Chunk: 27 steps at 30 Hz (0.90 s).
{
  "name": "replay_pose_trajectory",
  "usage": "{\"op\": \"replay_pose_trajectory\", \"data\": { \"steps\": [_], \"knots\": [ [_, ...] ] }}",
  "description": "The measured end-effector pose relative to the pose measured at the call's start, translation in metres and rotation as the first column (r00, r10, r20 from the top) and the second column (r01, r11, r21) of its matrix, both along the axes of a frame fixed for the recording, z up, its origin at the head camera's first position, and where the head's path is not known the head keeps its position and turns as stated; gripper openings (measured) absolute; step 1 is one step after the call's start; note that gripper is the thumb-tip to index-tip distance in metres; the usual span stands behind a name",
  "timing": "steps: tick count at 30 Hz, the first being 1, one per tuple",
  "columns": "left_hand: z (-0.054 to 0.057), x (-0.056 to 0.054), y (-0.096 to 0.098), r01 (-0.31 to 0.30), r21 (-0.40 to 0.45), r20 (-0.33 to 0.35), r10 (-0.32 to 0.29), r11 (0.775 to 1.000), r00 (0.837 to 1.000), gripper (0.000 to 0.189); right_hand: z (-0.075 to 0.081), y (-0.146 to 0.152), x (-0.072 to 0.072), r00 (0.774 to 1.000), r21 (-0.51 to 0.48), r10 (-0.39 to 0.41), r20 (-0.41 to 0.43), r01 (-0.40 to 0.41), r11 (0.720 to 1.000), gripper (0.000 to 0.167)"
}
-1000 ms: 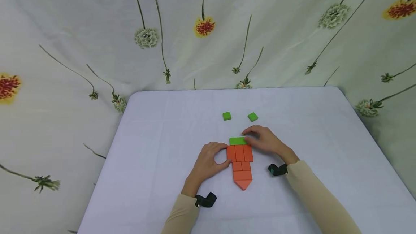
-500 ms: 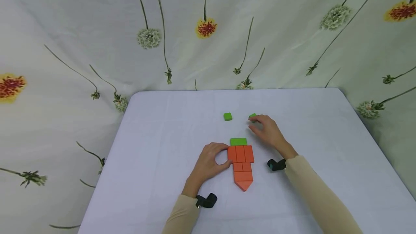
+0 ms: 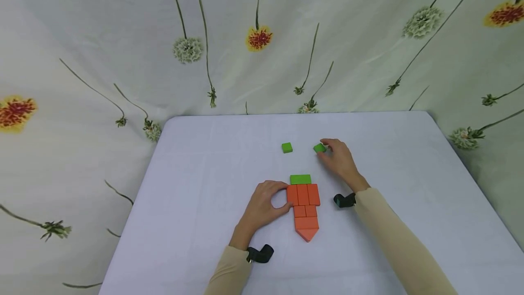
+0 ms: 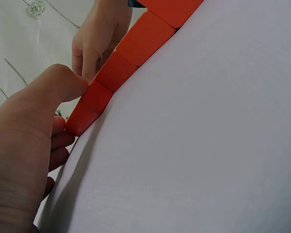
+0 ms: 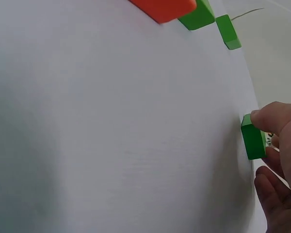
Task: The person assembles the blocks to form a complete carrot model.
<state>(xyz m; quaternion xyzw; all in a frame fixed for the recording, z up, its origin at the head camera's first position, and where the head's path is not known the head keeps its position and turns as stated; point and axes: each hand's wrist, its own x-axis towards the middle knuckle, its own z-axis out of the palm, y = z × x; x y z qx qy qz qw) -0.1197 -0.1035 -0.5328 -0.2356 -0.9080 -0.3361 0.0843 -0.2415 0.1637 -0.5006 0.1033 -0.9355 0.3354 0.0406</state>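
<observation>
My left hand [image 3: 264, 203] holds the left edge of the orange blocks [image 3: 303, 195], thumb and index finger at the near and far corners of the leftmost one. In the left wrist view the thumb touches the orange row [image 4: 106, 77]. The orange blocks lie flat together, ending in a triangular block [image 3: 307, 234] that points toward me. A green rectangular block [image 3: 300, 179] lies against their far side. Farther back, my right hand [image 3: 339, 160] pinches a small green square block [image 3: 319, 148]; the right wrist view shows the thumb on this green block [image 5: 253, 138].
Another green square block [image 3: 287, 148] lies to the left of the right hand. A white cloth covers the table [image 3: 196, 185], and a flower-printed curtain [image 3: 229, 72] hangs behind it. Each wrist wears a black device [image 3: 260, 253].
My right hand has moved from the green rectangular block away to the far right green square and now pinches it. The left hand stays at the orange blocks.
</observation>
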Motion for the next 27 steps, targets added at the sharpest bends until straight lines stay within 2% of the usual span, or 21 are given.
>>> {"op": "replay_pose_trajectory", "data": {
  "steps": [8, 17, 27],
  "knots": [
    [-0.001, 0.0, 0.001, -0.011, -0.002, -0.023, 0.011, 1.0, 1.0, 0.043, -0.004, 0.001, -0.005, 0.999, 0.037, 0.01, 0.043, -0.012, 0.999, 0.047],
    [-0.004, 0.002, 0.0, -0.01, -0.004, -0.034, 0.01, 1.0, 0.999, 0.044, -0.002, 0.002, 0.0, 0.998, -0.003, -0.005, 0.063, 0.005, 1.0, 0.046],
    [-0.006, 0.0, 0.0, -0.002, -0.001, -0.04, 0.002, 1.0, 0.999, 0.044, -0.002, 0.004, 0.006, 0.997, -0.03, 0.015, 0.075, -0.012, 0.999, 0.047]
  ]
}}
